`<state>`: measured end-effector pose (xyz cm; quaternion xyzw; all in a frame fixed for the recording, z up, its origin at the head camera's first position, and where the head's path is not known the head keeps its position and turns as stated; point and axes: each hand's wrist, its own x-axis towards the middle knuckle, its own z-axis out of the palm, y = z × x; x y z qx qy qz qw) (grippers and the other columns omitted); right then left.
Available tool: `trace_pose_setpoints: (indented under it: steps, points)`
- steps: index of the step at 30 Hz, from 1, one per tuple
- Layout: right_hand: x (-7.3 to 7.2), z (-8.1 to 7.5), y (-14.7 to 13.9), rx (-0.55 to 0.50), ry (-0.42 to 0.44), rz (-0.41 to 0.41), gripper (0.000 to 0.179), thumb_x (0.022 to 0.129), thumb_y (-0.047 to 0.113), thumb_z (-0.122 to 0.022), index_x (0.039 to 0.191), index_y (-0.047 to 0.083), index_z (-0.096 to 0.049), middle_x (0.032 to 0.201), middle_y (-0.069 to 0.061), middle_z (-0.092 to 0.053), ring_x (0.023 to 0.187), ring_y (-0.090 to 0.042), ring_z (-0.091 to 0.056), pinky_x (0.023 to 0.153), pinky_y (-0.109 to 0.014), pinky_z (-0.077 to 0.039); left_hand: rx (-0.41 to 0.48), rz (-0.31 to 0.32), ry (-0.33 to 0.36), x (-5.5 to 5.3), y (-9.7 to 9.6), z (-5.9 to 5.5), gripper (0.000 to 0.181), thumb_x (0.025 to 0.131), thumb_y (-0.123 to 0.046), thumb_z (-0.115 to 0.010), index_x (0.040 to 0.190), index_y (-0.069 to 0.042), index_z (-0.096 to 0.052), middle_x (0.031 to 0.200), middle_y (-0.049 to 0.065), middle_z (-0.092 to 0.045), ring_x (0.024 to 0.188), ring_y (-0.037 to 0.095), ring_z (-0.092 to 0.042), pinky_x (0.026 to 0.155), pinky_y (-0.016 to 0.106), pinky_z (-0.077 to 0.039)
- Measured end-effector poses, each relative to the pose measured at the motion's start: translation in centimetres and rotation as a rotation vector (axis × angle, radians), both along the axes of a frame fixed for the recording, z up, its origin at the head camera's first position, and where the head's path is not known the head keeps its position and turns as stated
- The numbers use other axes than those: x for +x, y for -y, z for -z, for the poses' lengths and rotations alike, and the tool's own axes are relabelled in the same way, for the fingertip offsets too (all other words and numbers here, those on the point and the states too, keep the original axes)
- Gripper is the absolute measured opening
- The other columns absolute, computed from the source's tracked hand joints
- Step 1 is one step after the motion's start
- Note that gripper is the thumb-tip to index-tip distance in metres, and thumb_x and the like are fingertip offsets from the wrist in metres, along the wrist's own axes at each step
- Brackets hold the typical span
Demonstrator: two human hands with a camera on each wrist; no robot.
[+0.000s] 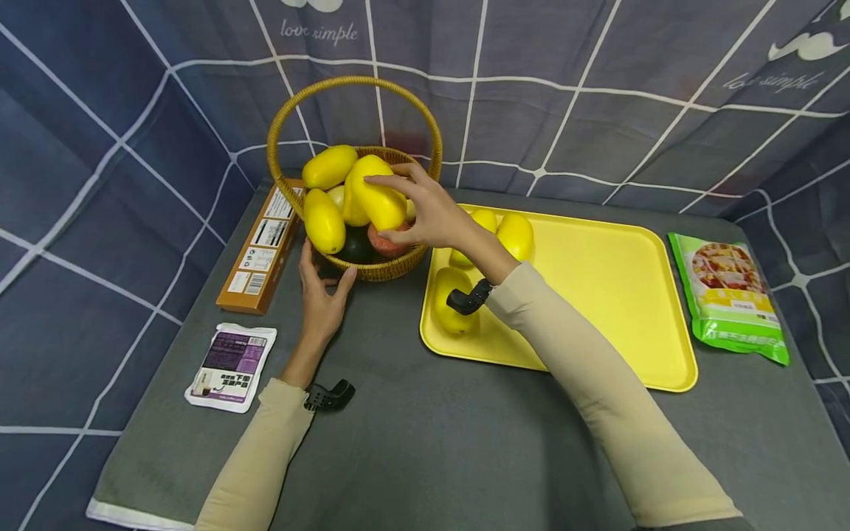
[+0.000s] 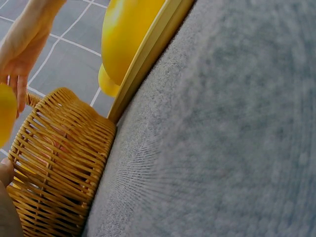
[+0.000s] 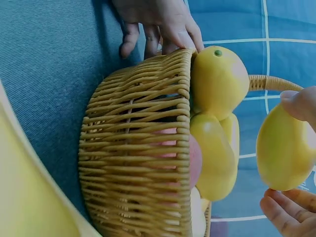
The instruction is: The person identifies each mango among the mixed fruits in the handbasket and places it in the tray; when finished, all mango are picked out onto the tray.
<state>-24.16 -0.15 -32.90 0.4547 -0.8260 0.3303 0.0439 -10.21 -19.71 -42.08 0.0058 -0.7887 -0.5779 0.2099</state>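
Observation:
My right hand (image 1: 434, 210) pinches a yellow mango (image 1: 380, 193) between thumb and fingers, over the wicker basket (image 1: 378, 271). In the right wrist view the held mango (image 3: 282, 148) is apart from the fruit in the basket. My left hand (image 1: 322, 302) rests against the basket's front left side, fingers spread, thumb tip right at the woven wall. More mangoes, one of them at the left rim (image 1: 324, 221), fill the basket. Below them lie a dark green fruit (image 1: 358, 245) and a reddish round fruit (image 1: 388, 242), partly hidden.
Right of the basket lies a yellow tray (image 1: 598, 295) with several mangoes (image 1: 454, 301) at its left end, partly hidden by my right arm. An orange box (image 1: 262, 251) and a white-purple pouch (image 1: 231, 367) lie at left, a green food packet (image 1: 727, 295) far right. The basket's handle (image 1: 355, 80) arches upright.

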Motion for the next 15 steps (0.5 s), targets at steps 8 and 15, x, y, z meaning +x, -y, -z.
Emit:
trace_pose_setpoints:
  steps: [8,15]
  points:
    - [0.9,0.3,-2.0,-0.07,-0.065,0.008,0.071,0.076,0.035,-0.08,0.14,0.019,-0.054,0.141,-0.018,-0.042,0.13,-0.028,-0.044,0.101,-0.039,-0.044,-0.002,0.004,0.016,0.2,0.1,-0.2,0.081,0.096,-0.008,-0.06,0.156,-0.002,-0.006,0.16,0.02,-0.01,0.136,0.042,-0.03,0.092,0.059,-0.038]
    - [1.4,0.8,-3.8,-0.08,-0.068,0.03,0.071,0.076,0.036,-0.081,0.139,0.019,-0.055,0.138,-0.018,-0.043,0.129,-0.028,-0.045,0.102,-0.041,-0.044,0.0,0.005,0.005,0.1,-0.1,-0.1,0.081,0.096,-0.008,-0.061,0.156,-0.002,-0.007,0.159,0.021,-0.013,0.135,0.043,-0.031,0.091,0.059,-0.038]
